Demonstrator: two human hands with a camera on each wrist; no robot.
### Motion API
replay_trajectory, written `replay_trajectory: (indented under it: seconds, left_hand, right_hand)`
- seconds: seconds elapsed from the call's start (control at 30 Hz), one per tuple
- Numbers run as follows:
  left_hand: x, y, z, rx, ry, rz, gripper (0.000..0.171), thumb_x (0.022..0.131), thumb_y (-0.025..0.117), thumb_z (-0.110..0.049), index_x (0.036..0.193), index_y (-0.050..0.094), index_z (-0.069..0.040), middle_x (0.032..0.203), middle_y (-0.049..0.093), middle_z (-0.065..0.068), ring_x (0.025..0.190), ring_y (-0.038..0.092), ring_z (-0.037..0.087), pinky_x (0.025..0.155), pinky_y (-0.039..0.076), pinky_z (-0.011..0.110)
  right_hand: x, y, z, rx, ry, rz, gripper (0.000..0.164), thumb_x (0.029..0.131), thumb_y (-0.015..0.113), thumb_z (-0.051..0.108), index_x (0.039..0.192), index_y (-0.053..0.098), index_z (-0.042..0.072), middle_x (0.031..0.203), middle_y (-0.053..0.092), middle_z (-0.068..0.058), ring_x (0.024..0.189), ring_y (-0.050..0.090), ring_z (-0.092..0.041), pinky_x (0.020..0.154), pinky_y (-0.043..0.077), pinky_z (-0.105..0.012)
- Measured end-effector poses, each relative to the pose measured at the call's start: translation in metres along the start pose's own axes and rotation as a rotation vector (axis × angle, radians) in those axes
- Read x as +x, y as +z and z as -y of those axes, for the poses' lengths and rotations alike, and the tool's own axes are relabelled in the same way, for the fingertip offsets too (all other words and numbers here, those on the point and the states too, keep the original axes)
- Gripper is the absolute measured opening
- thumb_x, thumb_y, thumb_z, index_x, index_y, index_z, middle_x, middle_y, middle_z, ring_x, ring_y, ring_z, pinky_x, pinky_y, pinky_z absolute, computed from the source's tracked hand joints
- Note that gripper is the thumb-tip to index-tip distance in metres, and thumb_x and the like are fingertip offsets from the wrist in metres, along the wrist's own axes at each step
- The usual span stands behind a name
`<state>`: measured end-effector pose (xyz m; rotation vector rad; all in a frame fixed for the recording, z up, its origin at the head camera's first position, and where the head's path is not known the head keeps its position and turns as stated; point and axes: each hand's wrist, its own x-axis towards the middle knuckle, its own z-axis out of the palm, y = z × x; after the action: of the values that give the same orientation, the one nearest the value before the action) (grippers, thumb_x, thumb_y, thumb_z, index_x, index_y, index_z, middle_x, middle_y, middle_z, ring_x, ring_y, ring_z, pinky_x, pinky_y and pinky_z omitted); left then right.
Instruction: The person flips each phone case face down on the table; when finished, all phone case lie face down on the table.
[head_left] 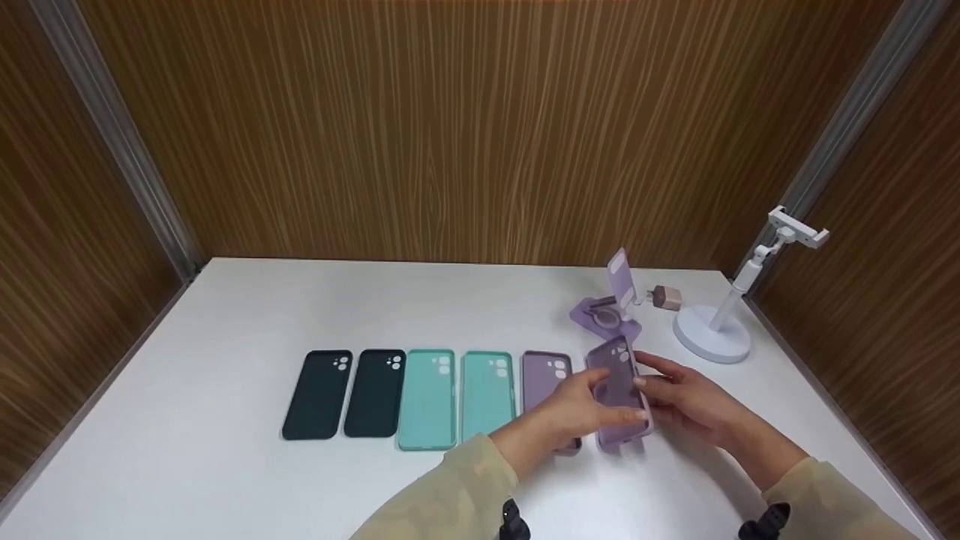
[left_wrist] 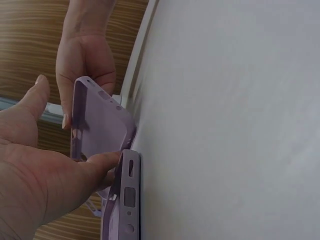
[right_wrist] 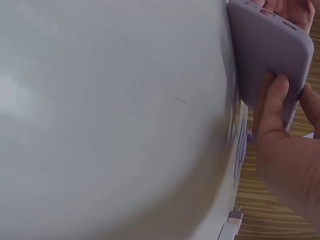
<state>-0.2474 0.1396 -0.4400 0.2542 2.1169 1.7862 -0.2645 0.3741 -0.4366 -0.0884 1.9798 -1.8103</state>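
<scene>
A purple phone case point(head_left: 619, 390) tilts up from the white table with its right edge raised. My right hand point(head_left: 694, 401) pinches that edge, thumb at the rim and fingers against the back point(right_wrist: 265, 55), as the right wrist view shows. Across the case's front spreads my left hand point(head_left: 574, 405). In the left wrist view its thumb stands away from the case, while the fingers of my left hand point(left_wrist: 55, 175) reach between the tilted case point(left_wrist: 102, 125) and another purple case point(left_wrist: 131, 195). That second purple case point(head_left: 541, 379) lies flat to the left, partly covered by my left hand.
Two teal cases point(head_left: 426, 397) and two black cases point(head_left: 319, 394) continue the row leftward. Behind the tilted case stands a purple folding stand point(head_left: 622, 283), with a plug adapter point(head_left: 666, 297) beside it. A white phone holder point(head_left: 712, 334) stands at right. Wood-grain panels surround the table point(head_left: 187, 480).
</scene>
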Motion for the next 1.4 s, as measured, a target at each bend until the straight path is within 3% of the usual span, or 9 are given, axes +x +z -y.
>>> replay_trajectory:
  seconds: [0.1,0.3,0.4,0.83,1.07,1.23,1.4]
  left_hand:
    - [0.001,0.001,0.000,-0.009,0.006,-0.002,0.088,0.080,0.096,-0.028,0.154,0.053,-0.006,0.151,0.058,0.017,0.141,0.053,0.033,0.119,0.039,0.044]
    - [0.003,0.004,-0.002,-0.051,0.024,0.003,0.083,0.081,0.095,-0.022,0.151,0.056,-0.003,0.144,0.063,0.016,0.131,0.060,0.029,0.113,0.044,0.039]
    - [0.004,0.004,-0.003,-0.067,0.032,0.005,0.082,0.081,0.095,-0.019,0.151,0.056,-0.002,0.143,0.064,0.017,0.128,0.062,0.028,0.111,0.046,0.038]
    - [0.005,0.001,-0.001,-0.049,0.059,0.037,0.074,0.081,0.095,-0.014,0.147,0.062,-0.005,0.139,0.068,0.015,0.123,0.066,0.025,0.108,0.049,0.035]
    - [0.006,0.000,-0.002,-0.005,0.059,0.067,0.053,0.080,0.095,-0.015,0.129,0.073,-0.020,0.129,0.073,0.006,0.116,0.067,0.020,0.104,0.049,0.032]
    - [0.006,0.000,0.000,-0.014,0.071,0.080,0.047,0.079,0.094,-0.014,0.122,0.075,-0.020,0.121,0.076,0.004,0.110,0.069,0.017,0.099,0.051,0.029]
    - [0.005,-0.003,0.001,-0.054,0.067,0.107,0.060,0.080,0.094,-0.012,0.135,0.071,-0.013,0.129,0.074,0.011,0.119,0.069,0.021,0.101,0.052,0.029]
  right_hand:
    - [0.000,0.002,0.001,0.017,0.006,0.025,0.079,0.111,0.060,0.022,0.170,0.010,0.006,0.159,0.040,-0.026,0.122,0.065,-0.021,0.102,0.055,-0.035]
    - [0.002,0.007,0.004,0.057,-0.015,0.090,0.078,0.113,0.054,0.020,0.169,0.004,0.002,0.141,0.062,-0.017,0.120,0.067,-0.021,0.097,0.057,-0.034]
    - [0.002,0.007,0.005,0.051,-0.015,0.101,0.078,0.113,0.053,0.021,0.169,0.002,0.002,0.138,0.065,-0.017,0.118,0.067,-0.022,0.095,0.057,-0.034]
    - [0.001,0.008,0.011,0.013,0.020,0.103,0.078,0.112,0.056,0.021,0.170,0.006,0.006,0.155,0.046,-0.029,0.131,0.061,-0.030,0.103,0.054,-0.043]
    - [-0.001,0.010,0.013,0.023,0.044,0.111,0.078,0.111,0.057,0.022,0.171,0.008,0.010,0.160,0.039,-0.029,0.130,0.059,-0.029,0.104,0.054,-0.041]
    - [-0.002,0.010,0.013,0.027,0.041,0.126,0.079,0.111,0.056,0.021,0.171,0.006,0.010,0.158,0.044,-0.026,0.129,0.061,-0.029,0.101,0.055,-0.040]
    - [-0.004,0.009,0.011,0.047,0.011,0.150,0.080,0.112,0.054,0.019,0.170,0.001,0.006,0.151,0.055,-0.021,0.127,0.064,-0.031,0.099,0.056,-0.041]
